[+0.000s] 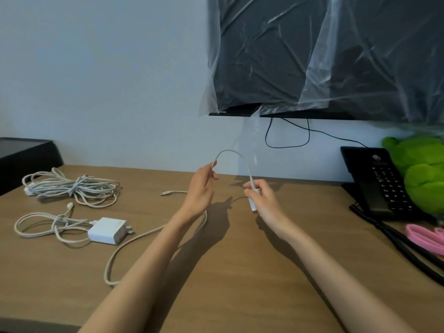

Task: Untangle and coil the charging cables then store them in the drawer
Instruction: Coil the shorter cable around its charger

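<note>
Fingers (214,176) pinch a thin white cable (230,152), arched upward.

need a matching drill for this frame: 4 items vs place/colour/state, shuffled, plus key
Things:
1. charger
2. phone
3. plush
4. arched cable

Descriptions:
A. green, far right
B. white, lying on the desk at left
C. black, right end of desk
D. pinched by left hand and right hand

Pairs: 1-B, 2-C, 3-A, 4-D
</note>
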